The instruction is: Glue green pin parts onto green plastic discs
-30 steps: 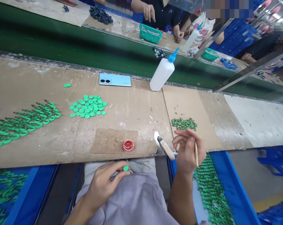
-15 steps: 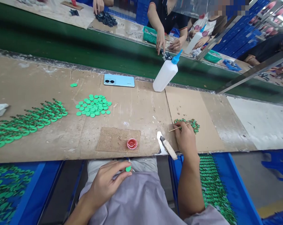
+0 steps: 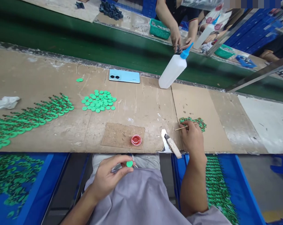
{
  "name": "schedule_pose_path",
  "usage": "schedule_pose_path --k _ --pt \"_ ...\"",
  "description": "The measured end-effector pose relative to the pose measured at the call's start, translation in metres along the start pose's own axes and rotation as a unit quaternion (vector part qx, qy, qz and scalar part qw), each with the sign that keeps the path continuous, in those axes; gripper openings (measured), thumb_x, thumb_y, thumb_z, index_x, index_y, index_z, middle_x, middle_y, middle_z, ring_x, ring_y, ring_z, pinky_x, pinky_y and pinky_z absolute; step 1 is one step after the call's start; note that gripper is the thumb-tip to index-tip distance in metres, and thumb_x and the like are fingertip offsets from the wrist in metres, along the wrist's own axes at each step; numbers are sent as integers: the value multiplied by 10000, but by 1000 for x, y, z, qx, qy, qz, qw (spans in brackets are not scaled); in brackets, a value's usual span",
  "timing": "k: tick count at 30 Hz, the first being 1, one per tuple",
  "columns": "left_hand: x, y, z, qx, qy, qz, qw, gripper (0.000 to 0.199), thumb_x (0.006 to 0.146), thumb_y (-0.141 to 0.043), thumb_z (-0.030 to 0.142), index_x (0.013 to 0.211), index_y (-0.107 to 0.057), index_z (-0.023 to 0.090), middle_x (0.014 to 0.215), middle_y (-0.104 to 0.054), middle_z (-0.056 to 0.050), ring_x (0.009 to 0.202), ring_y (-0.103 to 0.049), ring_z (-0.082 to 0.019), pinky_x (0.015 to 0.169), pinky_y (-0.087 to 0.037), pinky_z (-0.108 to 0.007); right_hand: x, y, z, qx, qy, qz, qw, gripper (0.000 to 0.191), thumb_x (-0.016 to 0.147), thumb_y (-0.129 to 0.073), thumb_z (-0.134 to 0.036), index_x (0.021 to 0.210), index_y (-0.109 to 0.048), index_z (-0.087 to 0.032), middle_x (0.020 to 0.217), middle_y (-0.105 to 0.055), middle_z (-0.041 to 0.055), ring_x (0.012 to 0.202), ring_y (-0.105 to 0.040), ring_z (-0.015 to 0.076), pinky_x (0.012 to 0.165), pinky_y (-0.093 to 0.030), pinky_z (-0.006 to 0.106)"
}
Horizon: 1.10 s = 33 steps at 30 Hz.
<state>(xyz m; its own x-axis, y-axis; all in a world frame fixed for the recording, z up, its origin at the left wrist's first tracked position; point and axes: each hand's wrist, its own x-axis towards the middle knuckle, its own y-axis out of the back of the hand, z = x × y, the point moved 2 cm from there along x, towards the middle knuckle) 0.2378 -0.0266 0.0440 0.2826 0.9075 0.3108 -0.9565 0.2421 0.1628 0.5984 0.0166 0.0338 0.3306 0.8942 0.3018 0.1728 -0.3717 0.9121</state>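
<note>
Between the thumb and fingers of my left hand (image 3: 110, 175) is a small green disc (image 3: 129, 163), held over my lap just off the table's front edge. My right hand (image 3: 192, 137) grips a thin wooden stick (image 3: 181, 128), its fingers at a pile of small green-and-brown pieces (image 3: 199, 122). A cup of red liquid (image 3: 136, 140) stands on a brown board (image 3: 115, 134) between the hands. Left of centre lies a heap of green discs (image 3: 99, 101). Farther left, rows of green discs with brown pieces attached (image 3: 40, 114) are laid out.
A wooden-handled blade (image 3: 173, 146) lies over the front edge. A white bottle with a blue nozzle (image 3: 173, 72) and a light-blue phone (image 3: 124, 76) are at the back. Blue bins (image 3: 45, 175) with green parts flank my lap. Co-workers' hands (image 3: 176, 36) work across the green divider (image 3: 68, 43).
The view has shifted, so the table appears further right and slightly higher. My left hand has turned the green disc more face-on. My right hand stays at the small pieces with the stick.
</note>
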Motion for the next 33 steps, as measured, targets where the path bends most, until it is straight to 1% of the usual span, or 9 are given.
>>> schedule_pose_path --k 7,13,20,23,25,27,29,31,33 --pt "2 -5 5 -19 -2 14 1000 91 897 -810 251 957 -773 194 798 -836 -14 622 -753 -127 656 -622 -178 1 1 0 4 -21 -11 1000 284 943 -479 -447 972 -628 -207 900 -626 128 858 -577 316 776 -469 432" --pt "3 -4 8 -20 17 5 1000 62 900 -803 237 937 -777 196 796 -838 -23 652 -779 -155 659 -632 -212 1 1 1 18 -17 -1 1000 245 899 -478 -430 868 -606 -224 837 -610 118 812 -556 316 732 -446 436" --pt "2 -7 7 -38 41 -12 998 98 906 -799 269 966 -787 192 810 -844 -45 668 -792 -177 657 -648 -245 -4 19 -15 146 21 86 985 228 964 -519 -447 926 -575 -230 898 -619 108 851 -608 305 772 -490 463" --pt "3 -10 7 -41 57 -6 998 127 895 -813 301 958 -787 194 806 -843 -37 664 -784 -169 660 -642 -237 -11 22 -30 299 79 94 946 193 968 -627 -424 902 -602 -244 864 -617 65 852 -625 272 763 -512 432" --pt "4 -13 8 -45 64 -9 997 145 882 -827 309 964 -788 197 809 -843 -31 676 -785 -167 669 -638 -233 -20 21 -45 389 99 76 913 186 950 -696 -414 896 -629 -249 831 -621 35 781 -623 234 685 -515 383" --pt "6 -17 10 -54 79 -10 995 143 878 -831 299 968 -789 198 818 -845 -28 682 -783 -161 675 -635 -227 -34 19 -64 474 88 23 876 141 955 -727 -381 949 -669 -253 850 -631 16 659 -597 173 546 -474 302" --pt "9 -22 12 -64 103 -4 993 141 877 -831 295 967 -792 194 811 -843 -28 681 -776 -158 680 -636 -229 -50 16 -85 580 68 -55 810 97 968 -740 -344 1009 -702 -264 870 -635 -2 522 -547 111 429 -412 245" --pt "11 -28 14 -63 124 11 990 168 867 -839 325 957 -799 189 778 -831 -27 667 -762 -160 679 -636 -239 -64 14 -105 639 52 -131 756 117 965 -760 -355 1039 -714 -276 880 -654 -8 476 -561 99 400 -446 236" --pt "14 -32 15 -58 130 27 990 214 853 -850 369 954 -805 186 758 -817 -26 663 -751 -162 676 -633 -245 -73 12 -120 671 37 -165 721 140 938 -799 -353 1020 -710 -281 873 -681 -8 526 -633 126 468 -542 262"
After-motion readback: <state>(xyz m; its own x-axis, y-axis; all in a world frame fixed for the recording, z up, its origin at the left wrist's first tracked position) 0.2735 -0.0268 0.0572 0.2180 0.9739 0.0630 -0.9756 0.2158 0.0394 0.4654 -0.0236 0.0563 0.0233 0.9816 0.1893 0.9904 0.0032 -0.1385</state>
